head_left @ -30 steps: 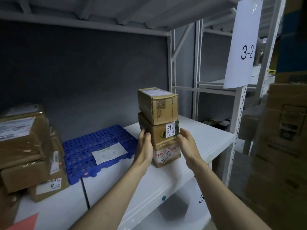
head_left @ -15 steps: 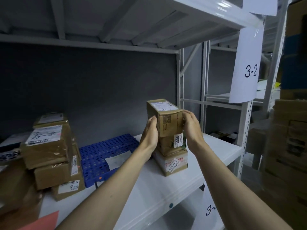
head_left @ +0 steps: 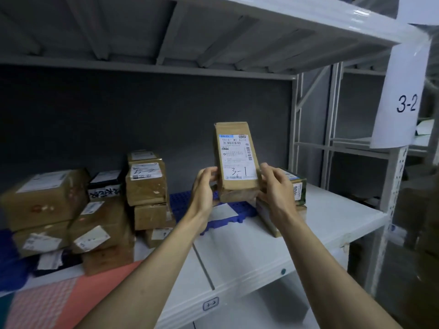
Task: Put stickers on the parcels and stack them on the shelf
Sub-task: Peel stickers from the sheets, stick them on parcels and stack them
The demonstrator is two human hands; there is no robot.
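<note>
Both hands hold a brown taped parcel [head_left: 237, 162] upright above the white shelf [head_left: 332, 224], its shipping label with handwritten "3-1" facing me. My left hand [head_left: 204, 186] grips its left edge, my right hand [head_left: 273, 186] grips its right edge. Behind my right hand two stacked parcels [head_left: 295, 193] remain on the shelf; the upper one carries a "1006" sticker.
Several labelled parcels [head_left: 146, 181] are piled on the shelf's left half. A blue perforated pallet [head_left: 237, 210] with a white paper lies behind my hands. A shelf post [head_left: 394, 186] with a "3-2" sign [head_left: 403, 91] stands at the right. An upper shelf hangs overhead.
The top parcel has been lifted off the stack and tilted so its label faces me. The view has swung left, bringing more piled parcels into sight.
</note>
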